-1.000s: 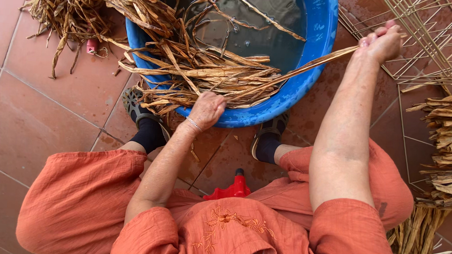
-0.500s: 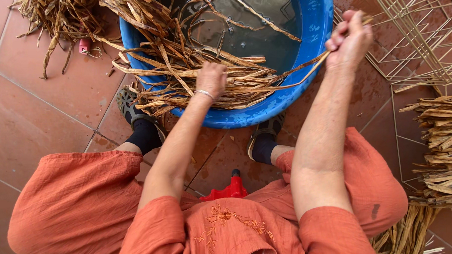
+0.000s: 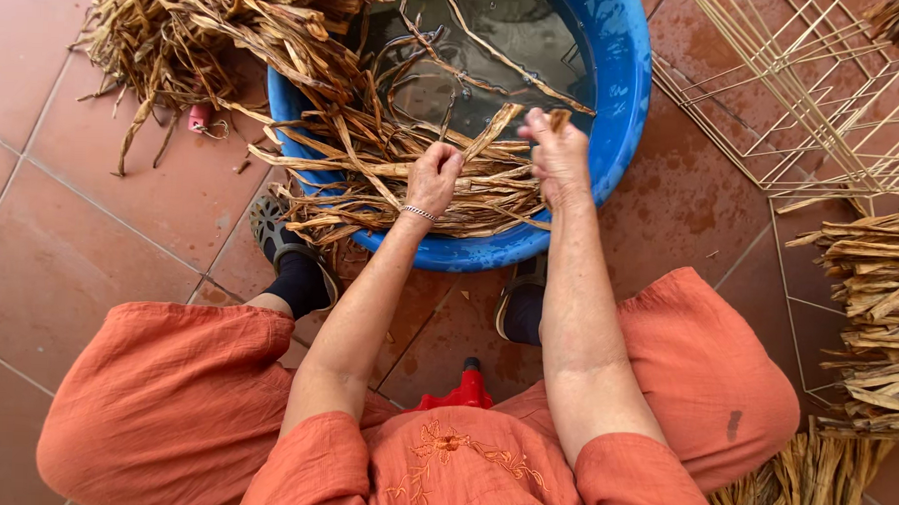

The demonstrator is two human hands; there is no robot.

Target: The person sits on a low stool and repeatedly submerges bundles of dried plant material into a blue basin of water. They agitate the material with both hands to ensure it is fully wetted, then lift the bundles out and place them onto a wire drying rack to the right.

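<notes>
Change: the right hand [image 3: 557, 159] has swung in from the far right, where it was stretched out a moment ago drawing a long strip past the tub's rim, and now sits just beside the left hand [image 3: 434, 174] over the tub.
Meaning: that long pull looks finished; both hands are now gathered on the same bundle.
Left hand: fist closed around the dried leaf strips [image 3: 412, 182], bracelet at the wrist.
Right hand: fingers pinched on the upper ends of a few strips, lifting them.
Strips, place: draped across the near rim of the blue tub [image 3: 625, 89], partly over the water.
Strips, axis: the bundle runs left to right; the pinched ends tip up and away, toward the far side.
Around: wire frame [image 3: 823, 106] far right, stacked strips [image 3: 881, 317] at the right.
</notes>
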